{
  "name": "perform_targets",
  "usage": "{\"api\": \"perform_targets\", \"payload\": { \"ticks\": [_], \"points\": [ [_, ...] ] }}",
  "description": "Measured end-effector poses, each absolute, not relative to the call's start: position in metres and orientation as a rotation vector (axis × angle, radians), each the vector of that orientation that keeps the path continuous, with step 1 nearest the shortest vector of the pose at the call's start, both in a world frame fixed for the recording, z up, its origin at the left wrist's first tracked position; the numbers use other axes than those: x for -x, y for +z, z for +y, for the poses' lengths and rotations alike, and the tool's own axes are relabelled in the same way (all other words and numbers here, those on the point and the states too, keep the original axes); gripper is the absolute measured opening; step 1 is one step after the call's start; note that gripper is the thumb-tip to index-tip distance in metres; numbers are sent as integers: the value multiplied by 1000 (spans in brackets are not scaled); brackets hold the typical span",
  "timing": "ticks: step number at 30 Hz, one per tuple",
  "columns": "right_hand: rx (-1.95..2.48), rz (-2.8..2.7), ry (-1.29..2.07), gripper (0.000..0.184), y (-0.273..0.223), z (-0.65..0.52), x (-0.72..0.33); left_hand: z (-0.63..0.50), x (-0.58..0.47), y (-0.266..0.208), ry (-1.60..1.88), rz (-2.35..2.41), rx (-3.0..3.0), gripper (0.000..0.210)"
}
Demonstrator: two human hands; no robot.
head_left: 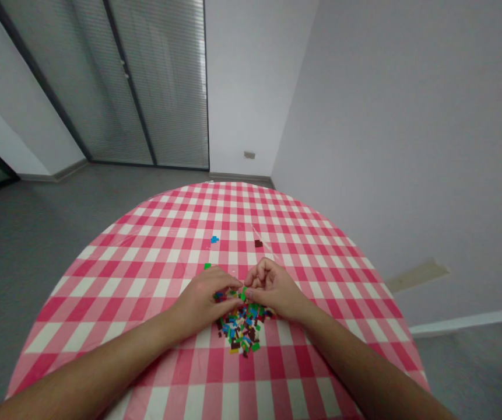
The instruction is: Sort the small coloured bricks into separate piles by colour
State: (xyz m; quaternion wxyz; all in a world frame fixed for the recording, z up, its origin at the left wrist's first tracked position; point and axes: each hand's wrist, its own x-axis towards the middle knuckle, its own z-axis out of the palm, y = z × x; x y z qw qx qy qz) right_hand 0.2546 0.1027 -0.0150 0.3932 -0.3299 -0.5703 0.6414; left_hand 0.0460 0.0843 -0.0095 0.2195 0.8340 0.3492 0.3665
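Observation:
A small green building brick [242, 294] is pinched in the fingertips of my right hand [277, 289]. From the other side, the thumb and forefinger of my left hand [202, 296] close on the same brick. Just below my hands lies a loose pile of small building bricks [242, 326] in green, blue, dark brown and yellow. My left hand hides part of the pile's upper edge. Past the hands, a blue brick piece [214, 240] and a dark brown brick piece [258, 243] lie apart. Another green piece [207, 266] shows beside my left knuckles.
The round table wears a red-and-white checked cloth [146, 233]. A grey wall [399, 146] runs along the right side. Beyond the table's far edge are a glass partition with blinds [167, 87] and a wall socket [249, 155].

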Motion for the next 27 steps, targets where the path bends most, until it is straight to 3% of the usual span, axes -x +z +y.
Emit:
{"api": "perform_targets", "payload": {
  "ticks": [10,27],
  "points": [
    [853,-1441,1642,47,-16,101,-252,86,-45,-8,983,970,-2371,15],
    [1150,-1457,1349,26,-18,116,-263,139,35,-5,592,1448,-2139,12]
  ]
}}
